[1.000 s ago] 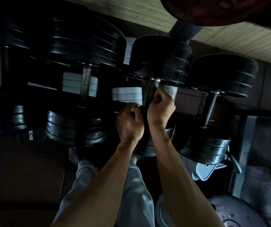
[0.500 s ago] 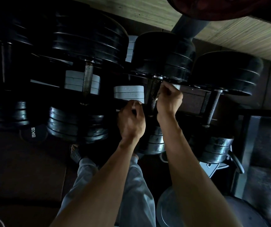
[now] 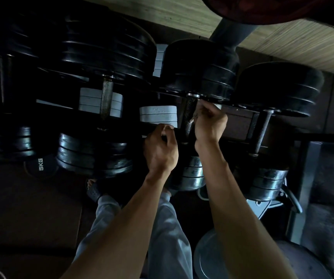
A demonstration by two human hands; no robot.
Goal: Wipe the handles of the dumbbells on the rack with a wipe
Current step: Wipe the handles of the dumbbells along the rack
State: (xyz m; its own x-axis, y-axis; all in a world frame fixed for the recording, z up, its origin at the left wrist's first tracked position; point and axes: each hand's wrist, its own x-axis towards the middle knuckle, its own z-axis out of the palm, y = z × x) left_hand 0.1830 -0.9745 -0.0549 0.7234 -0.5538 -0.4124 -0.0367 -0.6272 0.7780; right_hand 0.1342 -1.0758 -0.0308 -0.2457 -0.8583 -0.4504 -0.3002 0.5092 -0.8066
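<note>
handle being wiped: the middle dumbbell's knurled handle (image 3: 188, 115), sitting on the rack rail (image 3: 240, 109), about 12 o'clock from the wrists

wipe: only a pale scrap (image 3: 194, 118) pokes out at the finger edge, most of it is hidden, so can't say how it's folded

right hand: right hand (image 3: 209, 122) is curled up tight with the wipe bunched in it, pressed against the handle's 3 o'clock side. A second ago it was lower down the bar, now it's up near the collar at the far plates, so it slid away from the body

left hand: left hand (image 3: 161, 150) is loosely curled at 9 o'clock of the handle, fingertips up by the grey plate stack (image 3: 158, 116). Can't tell if it actually holds anything. Barely shifted

what that means: looks like one stroke just ran the length of this handle, so it's probably close to done

still to do: the handle at 3 o'clock (image 3: 264, 131) and the rusty one at 9 o'clock (image 3: 106, 97) aren't being touched
</note>
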